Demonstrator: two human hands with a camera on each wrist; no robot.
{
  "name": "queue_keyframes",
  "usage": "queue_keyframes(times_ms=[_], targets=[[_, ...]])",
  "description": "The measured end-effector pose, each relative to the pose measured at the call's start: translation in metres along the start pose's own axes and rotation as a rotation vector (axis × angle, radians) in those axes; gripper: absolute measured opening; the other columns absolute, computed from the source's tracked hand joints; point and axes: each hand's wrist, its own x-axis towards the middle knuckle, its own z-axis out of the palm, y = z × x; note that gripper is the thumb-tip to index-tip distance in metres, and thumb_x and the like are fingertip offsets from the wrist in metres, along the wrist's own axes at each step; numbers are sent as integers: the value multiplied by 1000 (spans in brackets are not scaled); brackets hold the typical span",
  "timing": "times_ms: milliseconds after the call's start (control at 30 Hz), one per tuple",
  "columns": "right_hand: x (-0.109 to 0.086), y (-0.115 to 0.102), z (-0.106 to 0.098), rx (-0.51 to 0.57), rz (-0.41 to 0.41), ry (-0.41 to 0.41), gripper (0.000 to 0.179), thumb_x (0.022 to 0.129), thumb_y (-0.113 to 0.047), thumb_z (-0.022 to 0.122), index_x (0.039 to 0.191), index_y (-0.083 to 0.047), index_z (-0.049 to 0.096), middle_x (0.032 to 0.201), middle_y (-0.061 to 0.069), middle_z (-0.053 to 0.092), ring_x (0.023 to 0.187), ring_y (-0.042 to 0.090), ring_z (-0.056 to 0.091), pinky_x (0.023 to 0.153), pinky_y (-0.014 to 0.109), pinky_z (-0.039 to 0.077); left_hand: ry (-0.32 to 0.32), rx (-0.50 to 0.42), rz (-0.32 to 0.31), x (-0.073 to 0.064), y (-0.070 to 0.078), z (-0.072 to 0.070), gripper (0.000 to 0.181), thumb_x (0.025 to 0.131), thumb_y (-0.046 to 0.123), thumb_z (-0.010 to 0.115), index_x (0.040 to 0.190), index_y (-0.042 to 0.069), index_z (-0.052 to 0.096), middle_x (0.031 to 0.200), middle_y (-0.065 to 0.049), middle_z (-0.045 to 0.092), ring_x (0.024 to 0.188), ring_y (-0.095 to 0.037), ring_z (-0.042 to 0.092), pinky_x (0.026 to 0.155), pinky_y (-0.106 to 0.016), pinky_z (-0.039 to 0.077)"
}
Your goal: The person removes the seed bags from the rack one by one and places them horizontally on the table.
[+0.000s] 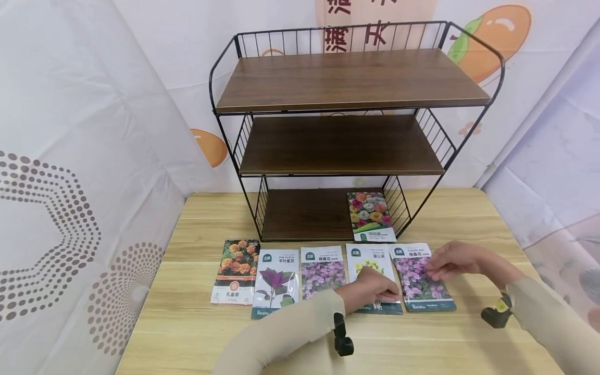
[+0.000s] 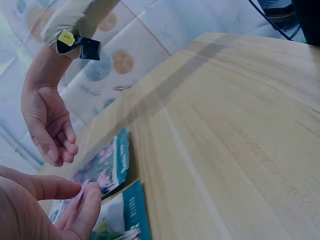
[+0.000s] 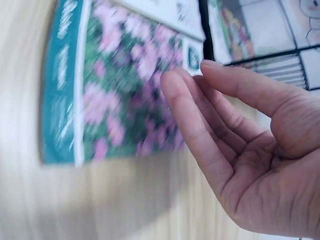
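Note:
My left hand (image 1: 372, 287) is over the seed packet with yellow flowers (image 1: 363, 252), covering its middle. In the left wrist view, the thumb and index fingertips come close together with nothing visible between them. My right hand (image 1: 453, 260) hovers beside the rightmost seed packet, which has pink-purple flowers (image 1: 417, 281), its fingertips overlapping the packet's right edge in the head view. Up close in the right wrist view, the fingers are loosely bent, the palm holds nothing, and the packet (image 3: 125, 90) with a teal bottom band lies beyond them.
Left along the row lie another purple-flower packet (image 1: 323, 273), a purple-leaf packet (image 1: 275, 281) and an orange-flower packet (image 1: 236, 268). Behind them stands a three-tier black wire shelf (image 1: 328, 146) with brown boards. A packet of multicoloured blooms (image 1: 370, 213) leans on its bottom tier, at the right.

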Motion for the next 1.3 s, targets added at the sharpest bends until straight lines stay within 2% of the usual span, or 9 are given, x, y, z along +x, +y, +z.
queue_keyframes(times_ms=[133, 433, 633, 733, 967, 1033, 1133, 1200, 1300], targets=[[9, -17, 7, 75, -35, 18, 20, 104, -6, 55, 106, 0, 73, 95, 8, 80, 83, 10, 76, 77, 21, 65, -3, -17, 1, 5, 6, -11, 7, 78, -11, 74, 82, -7, 76, 78, -23, 76, 82, -33, 78, 70, -33, 68], [29, -39, 27, 303, -11, 155, 22, 104, -6, 54, 101, -2, 76, 93, 10, 79, 85, 14, 77, 85, 24, 65, 22, -113, 5, 15, 25, -40, 16, 82, -8, 72, 97, -7, 77, 87, -23, 77, 70, -21, 78, 74, -30, 68], [36, -44, 33, 425, -27, 215, 27, 105, -2, 51, 97, -4, 76, 92, 9, 78, 86, 14, 76, 87, 22, 64, 45, -149, 15, 24, 36, -58, 19, 86, -4, 71, 104, -7, 77, 93, -22, 78, 72, -17, 77, 81, -31, 67], [37, -43, 35, 455, -40, 239, 26, 105, -1, 51, 96, -4, 76, 91, 8, 78, 86, 14, 76, 88, 23, 64, 60, -173, 51, 28, 39, -66, 18, 87, -5, 69, 103, -5, 77, 89, -21, 78, 74, -19, 78, 76, -30, 68], [42, -42, 39, 521, -68, 275, 25, 104, 2, 52, 94, -2, 74, 89, 7, 77, 86, 15, 75, 91, 26, 64, 138, -240, 87, 32, 48, -75, 23, 86, -7, 68, 108, -7, 73, 94, -23, 77, 79, -22, 78, 80, -31, 67], [44, -41, 40, 538, -67, 280, 25, 104, 3, 51, 94, -1, 74, 88, 7, 77, 85, 15, 75, 92, 26, 64, 165, -250, 90, 34, 50, -76, 20, 85, -7, 68, 104, -5, 74, 89, -21, 77, 72, -19, 77, 78, -31, 68], [47, -41, 40, 558, -67, 291, 26, 104, 4, 50, 93, 0, 73, 88, 8, 77, 84, 16, 75, 92, 27, 64, 182, -271, 93, 38, 54, -78, 15, 84, -10, 65, 79, 3, 69, 67, -10, 68, 54, -9, 61, 61, -23, 62], [48, -41, 41, 574, -71, 292, 26, 103, 5, 49, 92, 1, 72, 87, 9, 77, 84, 16, 75, 92, 27, 64, 184, -250, 99, 41, 56, -79, 31, 82, -12, 62, 63, 11, 55, 55, 0, 51, 46, -6, 43, 48, -19, 46], [50, -41, 43, 584, -74, 294, 25, 103, 6, 48, 93, 1, 70, 86, 8, 76, 83, 16, 75, 91, 27, 64, 184, -229, 106, 43, 59, -81, 45, 79, -16, 58, 55, 16, 36, 51, 3, 30, 47, -10, 23, 47, -22, 24]])
